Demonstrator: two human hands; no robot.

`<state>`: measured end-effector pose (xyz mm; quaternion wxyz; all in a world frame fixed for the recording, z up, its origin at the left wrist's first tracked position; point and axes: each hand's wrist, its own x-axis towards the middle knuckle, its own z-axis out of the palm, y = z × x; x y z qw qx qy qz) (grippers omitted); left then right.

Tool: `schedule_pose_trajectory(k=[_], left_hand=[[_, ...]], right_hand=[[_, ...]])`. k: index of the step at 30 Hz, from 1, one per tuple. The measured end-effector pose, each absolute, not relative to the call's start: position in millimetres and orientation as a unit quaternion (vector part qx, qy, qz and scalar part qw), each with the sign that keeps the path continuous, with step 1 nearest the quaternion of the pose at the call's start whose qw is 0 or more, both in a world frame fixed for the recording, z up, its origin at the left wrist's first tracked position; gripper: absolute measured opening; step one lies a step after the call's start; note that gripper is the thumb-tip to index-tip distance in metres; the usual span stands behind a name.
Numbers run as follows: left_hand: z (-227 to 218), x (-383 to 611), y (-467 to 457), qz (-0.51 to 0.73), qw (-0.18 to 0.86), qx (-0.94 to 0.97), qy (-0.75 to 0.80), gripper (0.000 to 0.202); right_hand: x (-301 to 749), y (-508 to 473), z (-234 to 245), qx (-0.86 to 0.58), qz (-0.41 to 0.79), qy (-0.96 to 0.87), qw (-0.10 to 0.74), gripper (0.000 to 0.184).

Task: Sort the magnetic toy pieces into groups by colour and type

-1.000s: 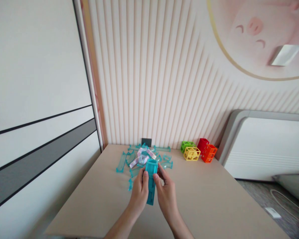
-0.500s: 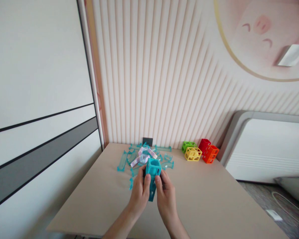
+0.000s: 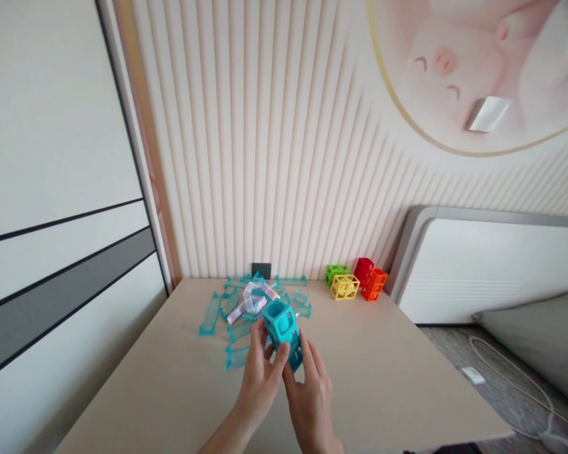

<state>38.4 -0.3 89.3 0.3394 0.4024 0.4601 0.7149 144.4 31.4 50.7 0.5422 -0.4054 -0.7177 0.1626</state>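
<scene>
Between my two hands is a teal openwork toy block (image 3: 282,323), tilted above the table with its top leaning left. My left hand (image 3: 260,372) grips it on the left side, thumb across the front. On the lower right, my right hand (image 3: 309,384) holds the same block with its fingers along the side. Just beyond the block lies a pile of translucent teal track pieces (image 3: 211,313). Pale pinkish-white pieces (image 3: 237,313) rest on top of that pile. Part of the pile is hidden behind the block and my left hand.
At the back right of the table (image 3: 369,366) stand green (image 3: 337,272), yellow (image 3: 345,287), red (image 3: 363,268) and orange (image 3: 373,285) openwork blocks. A ribbed wall (image 3: 246,139) rises behind the table. A dark socket (image 3: 261,270) is on it. To the right is a white headboard (image 3: 492,271).
The teal block has gone from nearly upright to tilted left, and my right hand has shifted lower on it. The view has swung right, so the whole scene sits further left.
</scene>
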Motion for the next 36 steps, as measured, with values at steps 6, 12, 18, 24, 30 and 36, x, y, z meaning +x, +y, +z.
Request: schedule_pose_trajectory(k=[6, 12, 18, 24, 30, 36], left_hand=[[74.8, 45.1, 6.9, 0.684, 0.385, 0.408, 0.467, 0.07], [53.4, 53.2, 21.5, 0.662, 0.352, 0.465, 0.471, 0.069], [56.1, 17.8, 23.4, 0.55, 0.099, 0.624, 0.545, 0.048], [46.2, -70.0, 5.2, 0.434, -0.127, 0.685, 0.571, 0.015], [20.9, -121.9, -3.9, 0.389, -0.217, 0.701, 0.558, 0.013], [17.4, -114.0, -6.5, 0.412, -0.226, 0.713, 0.52, 0.014]], right_hand=[[153.3, 31.4, 46.6, -0.426, 0.112, -0.718, 0.539, 0.039], [164.4, 37.7, 35.7, -0.447, 0.122, -0.721, 0.515, 0.043], [236.6, 138.7, 30.0, -0.56, 0.132, -0.612, 0.542, 0.068], [344.3, 241.3, 38.7, -0.648, 0.129, -0.548, 0.513, 0.062], [376.0, 275.1, 19.2, -0.681, 0.12, -0.526, 0.495, 0.062], [378.3, 285.6, 1.3, -0.67, 0.074, -0.544, 0.5, 0.073]])
